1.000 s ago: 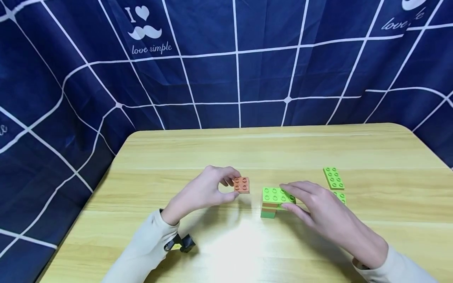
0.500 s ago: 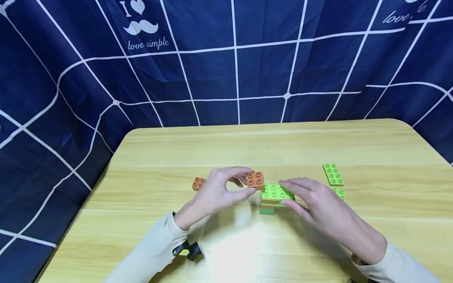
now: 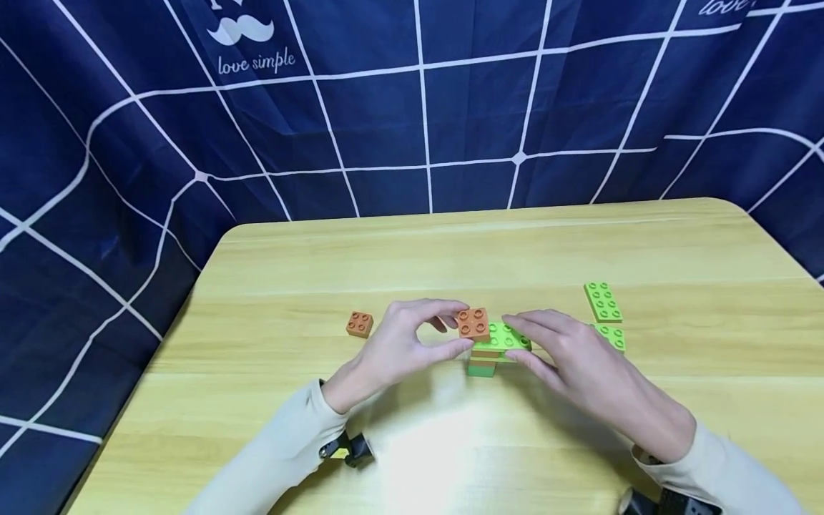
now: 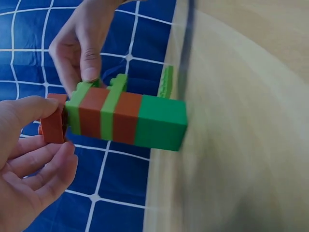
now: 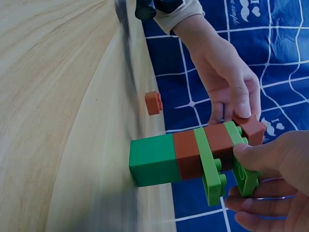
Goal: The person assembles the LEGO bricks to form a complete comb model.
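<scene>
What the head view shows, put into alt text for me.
A person's left grip holds an orange brick over the left end of a brick stack, whose top lime plate the right grip pinches. On the wooden table lie another orange brick to the left and two lime plates to the right; a blue cloth hangs behind.

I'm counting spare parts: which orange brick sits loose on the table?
The orange brick left of the left hand, standing alone; two others are in the stack, and that hand pinches the fourth.

A curtained-off tabletop spot — wood-grain table [image 3: 399, 257], dark blue white-gridded cloth [image 3: 479, 121] around it — room type unclear.
</scene>
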### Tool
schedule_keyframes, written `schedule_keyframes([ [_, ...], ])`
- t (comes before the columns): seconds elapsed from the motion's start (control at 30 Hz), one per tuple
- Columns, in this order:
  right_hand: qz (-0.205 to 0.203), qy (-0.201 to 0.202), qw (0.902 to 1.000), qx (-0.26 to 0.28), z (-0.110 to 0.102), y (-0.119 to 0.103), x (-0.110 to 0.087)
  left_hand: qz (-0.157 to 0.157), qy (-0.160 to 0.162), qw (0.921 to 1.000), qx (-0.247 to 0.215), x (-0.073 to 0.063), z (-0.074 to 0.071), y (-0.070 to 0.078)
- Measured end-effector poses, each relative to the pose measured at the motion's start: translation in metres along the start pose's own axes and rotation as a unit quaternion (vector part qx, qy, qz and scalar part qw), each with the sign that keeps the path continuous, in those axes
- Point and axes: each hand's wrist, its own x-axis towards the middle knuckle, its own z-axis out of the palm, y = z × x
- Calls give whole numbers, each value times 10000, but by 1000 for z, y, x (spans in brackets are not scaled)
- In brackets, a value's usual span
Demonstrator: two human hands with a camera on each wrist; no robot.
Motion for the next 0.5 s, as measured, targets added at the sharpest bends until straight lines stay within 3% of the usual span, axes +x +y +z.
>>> schedule_keyframes([
  [0.27,70,-78,9999,29,-1,-1,0,388,27,9992,99,0,11,-3],
  [0.5,46,-64,9998,172,0,-1,2,413,-24,9989,220,-1,13,1],
])
